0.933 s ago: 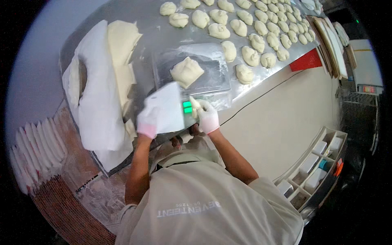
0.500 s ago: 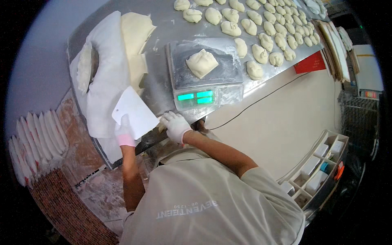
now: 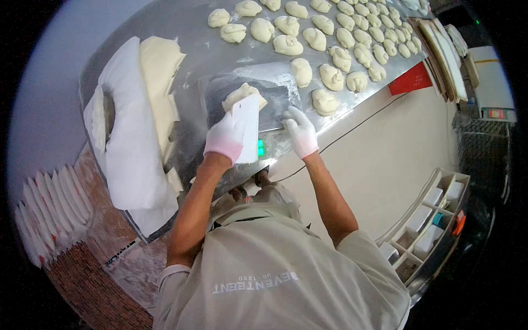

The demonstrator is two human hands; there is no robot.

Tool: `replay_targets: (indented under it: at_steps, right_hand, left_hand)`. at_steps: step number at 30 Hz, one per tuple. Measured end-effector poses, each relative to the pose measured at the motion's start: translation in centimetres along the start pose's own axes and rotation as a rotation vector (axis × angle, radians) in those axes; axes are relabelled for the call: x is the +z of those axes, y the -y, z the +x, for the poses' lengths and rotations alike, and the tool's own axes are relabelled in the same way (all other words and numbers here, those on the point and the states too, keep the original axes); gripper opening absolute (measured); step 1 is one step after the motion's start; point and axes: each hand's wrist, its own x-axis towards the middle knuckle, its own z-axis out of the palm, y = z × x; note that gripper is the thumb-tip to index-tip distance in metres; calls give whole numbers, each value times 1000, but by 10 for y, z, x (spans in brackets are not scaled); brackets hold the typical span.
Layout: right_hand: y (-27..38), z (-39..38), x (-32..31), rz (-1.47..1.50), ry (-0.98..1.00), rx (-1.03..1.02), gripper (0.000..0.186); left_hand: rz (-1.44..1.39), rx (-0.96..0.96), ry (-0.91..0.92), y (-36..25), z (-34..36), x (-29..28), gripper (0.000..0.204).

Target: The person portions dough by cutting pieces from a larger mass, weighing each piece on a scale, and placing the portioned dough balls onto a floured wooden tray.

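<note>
My left hand point(image 3: 224, 136), in a white glove with a pink cuff, grips a white dough scraper point(image 3: 248, 124) held in front of the scale. Behind the scraper's top edge, a pale dough piece point(image 3: 234, 96) sits on the digital scale point(image 3: 275, 99), partly covered from sight. My right hand point(image 3: 301, 131), gloved too, is at the scale's front right corner with its fingers stretched out and nothing visible in them. The scraper hides part of the green display point(image 3: 261, 148). Left of the scale, a large dough slab point(image 3: 157, 77) lies partly under a white cloth point(image 3: 132, 148).
Several rows of dough pieces point(image 3: 331, 77) cover the far and right side of the metal table point(image 3: 190, 52). A black cable point(image 3: 352, 132) hangs near its front edge. To the right are stacked boards point(image 3: 437, 60) and a divided box point(image 3: 426, 225); white sacks point(image 3: 58, 203) lie left.
My left hand has brought the scraper rightward from the cloth to the scale. My right hand has moved from the table's edge to the scale's right corner. The view has shifted slightly.
</note>
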Motion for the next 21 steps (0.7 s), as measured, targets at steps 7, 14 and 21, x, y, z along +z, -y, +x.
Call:
replay_targets:
  at_steps: [7, 14, 21]
  right_hand:
    - [8, 30, -4, -142, 137, 193, 42]
    - [44, 40, 7, -523, 115, 54, 31]
    - [30, -29, 62, -109, 191, 127, 15]
  left_hand:
    - [261, -113, 34, -43, 53, 9, 34]
    - [264, 403, 121, 22, 57, 45, 28]
    - [-874, -252, -285, 129, -64, -14, 40]
